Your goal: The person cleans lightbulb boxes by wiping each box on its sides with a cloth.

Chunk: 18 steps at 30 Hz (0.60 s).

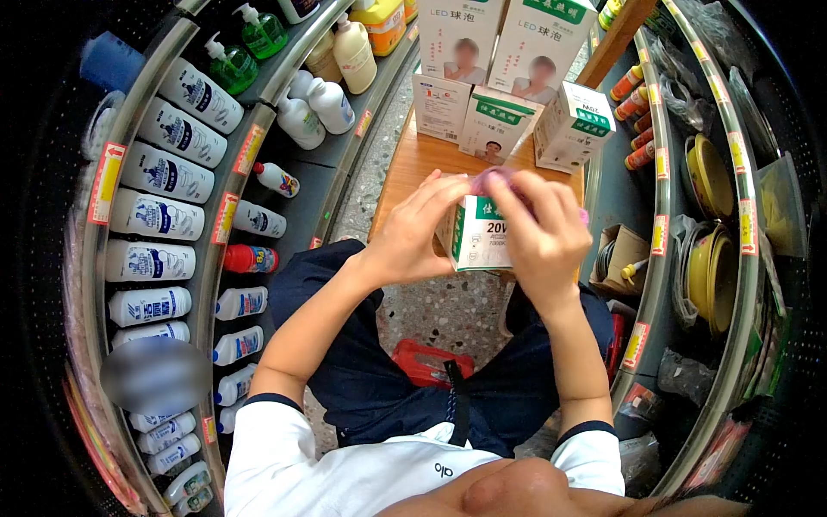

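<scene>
My left hand (412, 231) grips a white and green LED bulb box (481, 239) by its left side, thumb low and fingers at the top edge. The box is marked 20W and is held above my lap, at the near end of a wooden bench. My right hand (544, 226) has its fingers closed on a purple cloth (491, 177), pressed to the top of the box. Most of the cloth is hidden under those fingers. Just beyond stand a small LED box (497, 125) and another 20W box (575, 127).
Taller LED boxes (543, 43) stand at the back of the wooden bench (398, 185). Shelves of white bottles (164, 215) line my left. On the right are shelves with yellow round items (713, 276) and an open cardboard box (622, 258). Something red (431, 362) is beneath me.
</scene>
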Motion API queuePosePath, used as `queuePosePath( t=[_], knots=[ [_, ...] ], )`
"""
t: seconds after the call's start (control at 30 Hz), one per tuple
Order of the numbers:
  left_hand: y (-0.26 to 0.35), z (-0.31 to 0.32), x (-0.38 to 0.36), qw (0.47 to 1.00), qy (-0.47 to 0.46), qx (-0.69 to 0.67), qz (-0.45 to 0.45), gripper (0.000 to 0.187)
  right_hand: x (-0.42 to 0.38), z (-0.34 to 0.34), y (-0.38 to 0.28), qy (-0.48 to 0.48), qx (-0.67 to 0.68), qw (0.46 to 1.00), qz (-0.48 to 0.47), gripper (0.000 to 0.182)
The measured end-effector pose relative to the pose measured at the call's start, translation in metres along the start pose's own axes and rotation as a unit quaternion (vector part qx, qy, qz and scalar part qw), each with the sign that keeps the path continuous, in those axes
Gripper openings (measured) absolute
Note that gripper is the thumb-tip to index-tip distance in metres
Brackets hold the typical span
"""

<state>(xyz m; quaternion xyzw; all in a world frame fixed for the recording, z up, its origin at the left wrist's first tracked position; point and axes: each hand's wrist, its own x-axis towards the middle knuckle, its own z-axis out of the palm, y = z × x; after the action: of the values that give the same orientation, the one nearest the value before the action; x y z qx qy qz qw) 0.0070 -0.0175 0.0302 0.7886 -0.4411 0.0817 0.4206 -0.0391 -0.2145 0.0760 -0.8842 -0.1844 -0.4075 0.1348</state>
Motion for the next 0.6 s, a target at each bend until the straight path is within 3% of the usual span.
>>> queuePosePath(
  t=[0.07,0.2,0.33,0.47,0.6],
  knots=[
    [0.001,0.000,0.000,1.000,0.004,-0.003,-0.001,0.088,-0.002,0.002,0.014,0.022,-0.035,0.998,0.037,0.037],
    [-0.002,-0.004,-0.002,0.999,-0.002,-0.015,-0.046,0.094,0.001,-0.010,0.022,0.046,0.039,0.993,0.097,0.036],
    [-0.001,-0.003,-0.002,0.999,0.014,-0.002,-0.045,0.091,0.002,-0.017,0.007,-0.035,0.225,0.972,0.058,0.032],
    [0.002,-0.001,0.002,0.998,0.027,-0.004,-0.050,0.089,0.000,-0.017,-0.011,-0.133,0.181,0.974,0.035,0.032],
    [0.002,-0.001,0.002,0.998,0.042,-0.003,-0.055,0.089,-0.002,-0.015,-0.012,-0.155,0.181,0.971,0.036,0.030]
  ],
)
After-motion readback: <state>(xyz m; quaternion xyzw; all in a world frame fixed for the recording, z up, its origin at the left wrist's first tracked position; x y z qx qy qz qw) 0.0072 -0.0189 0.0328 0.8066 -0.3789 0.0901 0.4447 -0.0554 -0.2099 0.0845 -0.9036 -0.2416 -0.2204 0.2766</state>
